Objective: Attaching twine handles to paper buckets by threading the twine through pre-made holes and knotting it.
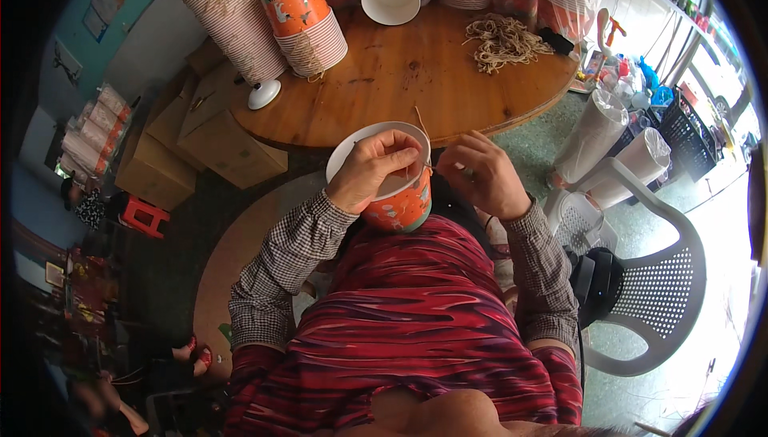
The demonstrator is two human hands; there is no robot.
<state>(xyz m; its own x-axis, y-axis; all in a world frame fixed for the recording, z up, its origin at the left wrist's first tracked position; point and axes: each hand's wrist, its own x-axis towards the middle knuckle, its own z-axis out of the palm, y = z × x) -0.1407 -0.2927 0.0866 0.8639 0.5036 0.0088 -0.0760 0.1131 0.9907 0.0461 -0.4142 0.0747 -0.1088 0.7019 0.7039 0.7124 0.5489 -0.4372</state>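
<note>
**Paper bucket held at frame centre**

Gripping the rim, the left hand (370, 171) is closed over an orange paper bucket (398, 197) at centre. A thin string (422, 126) is pinched by the right hand (484, 174). Round wooden table (416, 69) above.

The left hand (370, 169) grips the rim of an orange paper bucket (398, 197); the right hand (482, 174) pinches a string (422, 126) at its three o'clock. Twine (502, 41) lies on the surface (400, 77) at one o'clock.

Bare table (416, 77) ahead lies open between cup stacks (232, 13) and twine (504, 41).
</note>
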